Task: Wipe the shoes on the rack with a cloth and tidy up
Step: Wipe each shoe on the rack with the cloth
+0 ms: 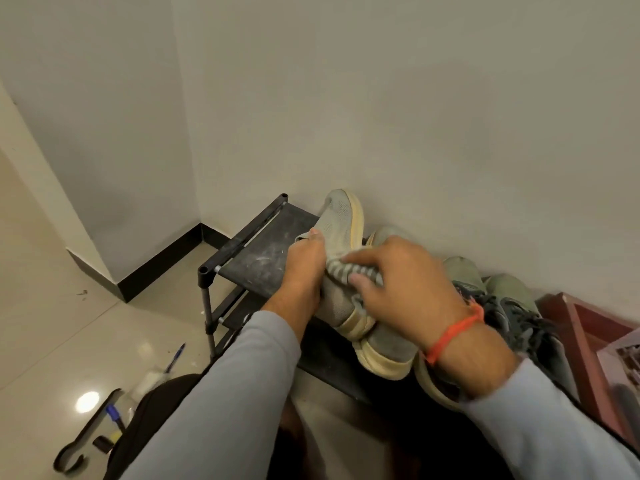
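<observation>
A grey knit shoe (341,220) with a cream sole is held tilted above the black shoe rack (256,258), toe pointing up toward the wall. My left hand (304,265) grips it along its left side. My right hand (398,282) pinches a grey striped cloth (349,271) against the shoe's upper. The matching grey shoe (388,348) lies on the rack under my right wrist. Further right on the rack stand a pair of green shoes (464,271) with dark laces, partly hidden by my right arm.
The rack stands against a pale wall, its dusty left half bare. A red wooden box (581,327) sits at the right. On the tiled floor at lower left lie a blue pen (175,356), a black hook-shaped object (86,431) and a dark bag (156,410).
</observation>
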